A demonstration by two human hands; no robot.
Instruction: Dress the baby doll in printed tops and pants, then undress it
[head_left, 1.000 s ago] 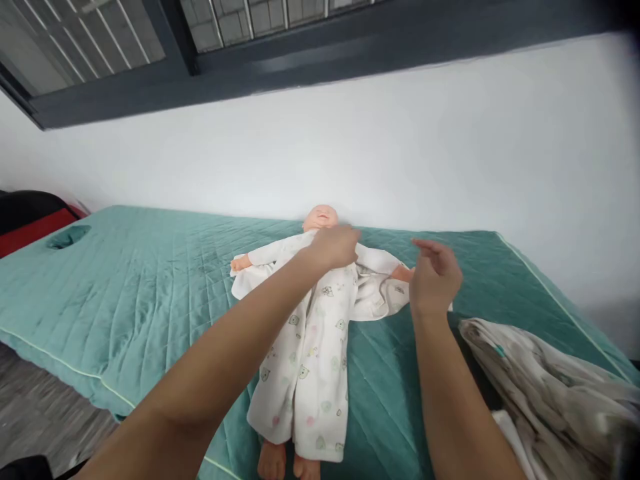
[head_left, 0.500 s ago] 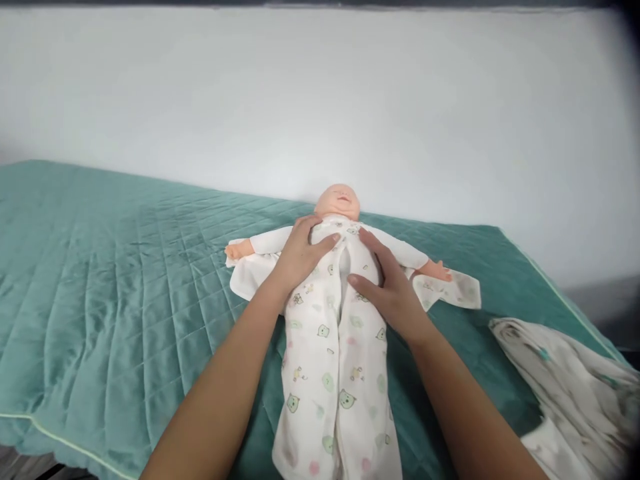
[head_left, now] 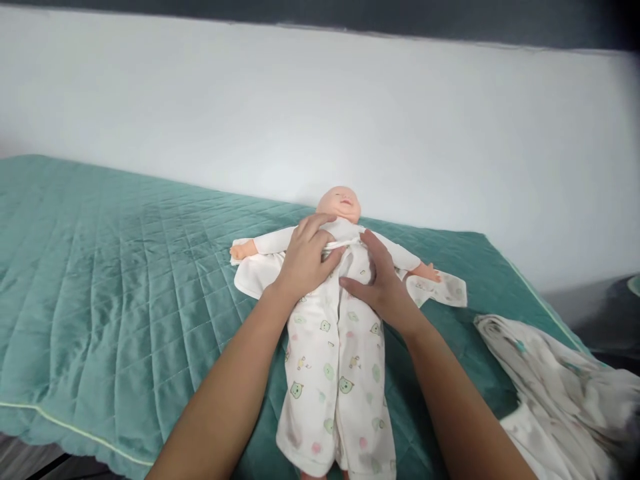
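Note:
On the bed lies a bald baby doll (head_left: 338,204) on its back, arms spread, in a white long-sleeved top (head_left: 345,230). White baby trousers (head_left: 327,373) printed with green animal faces cover its lower body and legs. My left hand (head_left: 306,257) lies at the doll's chest, fingers bent, with the trousers' waistband between thumb and fingers. My right hand (head_left: 383,283) rests on the other side of the trousers, thumb and forefinger spread apart; its other fingers are hidden. A printed white garment (head_left: 443,290) lies partly beneath the doll's arms.
A crumpled pile of white cloth (head_left: 560,380) lies at the right. The green quilted bedspread (head_left: 125,280) has a pale piped edge at the front left. A white wall (head_left: 320,113) stands right behind the doll's head.
The waistband has folded down off the chest, baring more of the white top. My left fingers have bent more. Bits of the doll's lower legs now show below the hems. The view has shifted slightly.

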